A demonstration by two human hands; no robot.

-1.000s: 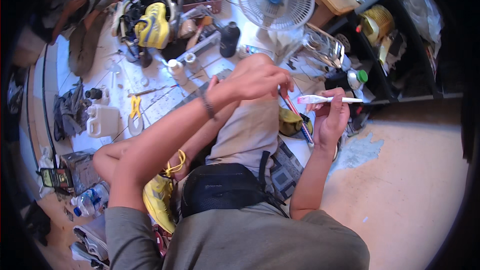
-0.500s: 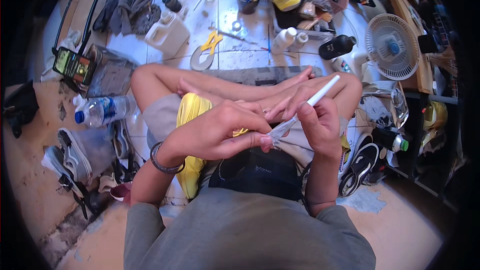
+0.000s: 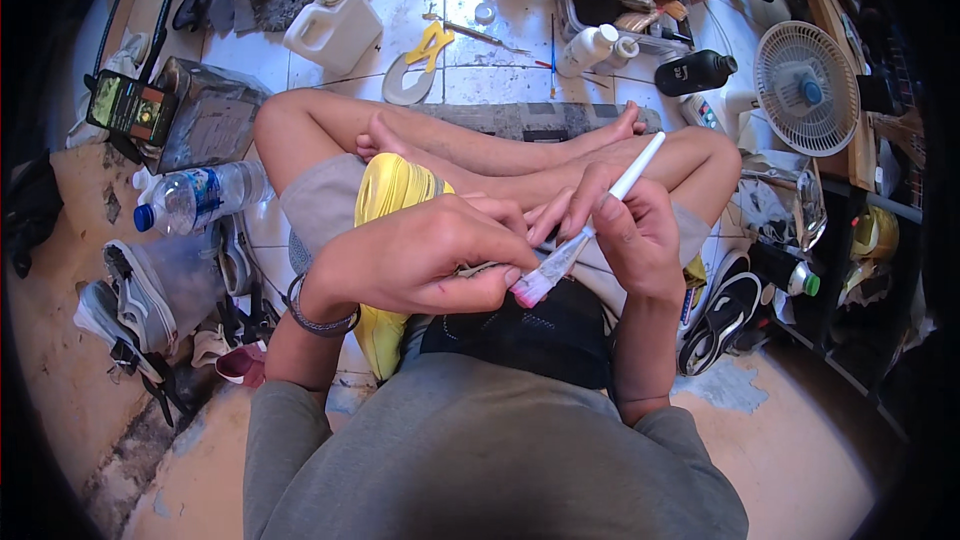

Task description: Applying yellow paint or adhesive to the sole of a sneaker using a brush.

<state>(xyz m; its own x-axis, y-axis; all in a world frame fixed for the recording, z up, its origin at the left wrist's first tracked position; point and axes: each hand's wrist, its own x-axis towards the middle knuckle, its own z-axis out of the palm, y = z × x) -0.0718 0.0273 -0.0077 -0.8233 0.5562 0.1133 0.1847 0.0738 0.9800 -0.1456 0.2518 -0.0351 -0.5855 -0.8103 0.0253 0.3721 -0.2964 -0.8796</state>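
Between the thumb and fingers of my right hand [image 3: 640, 235] is a flat paintbrush [image 3: 638, 166], its white handle slanting up to the right. The pale bristles point down to the left and end in pink. My left hand [image 3: 425, 252] is closed, thumb and curled fingers against the side of the bristles; part of that contact is hidden. A yellow shoe [image 3: 392, 192] lies in my lap under my left wrist, partly covered. Behind the brush, a black cloth-like piece [image 3: 515, 340] rests against my waist.
Ahead on the tiles are a white jug [image 3: 335, 35], a sandal with yellow straps [image 3: 410, 80], a white bottle [image 3: 588, 50] and a black bottle [image 3: 697, 72]. A fan [image 3: 808, 90] stands right. Left are a phone [image 3: 132, 105], a water bottle [image 3: 200, 195] and shoes [image 3: 140, 290].
My left thumb and fingers have slid off the bristle tip, and the pink end now shows. The brush has shifted slightly down in view, and the head view has tilted a little.
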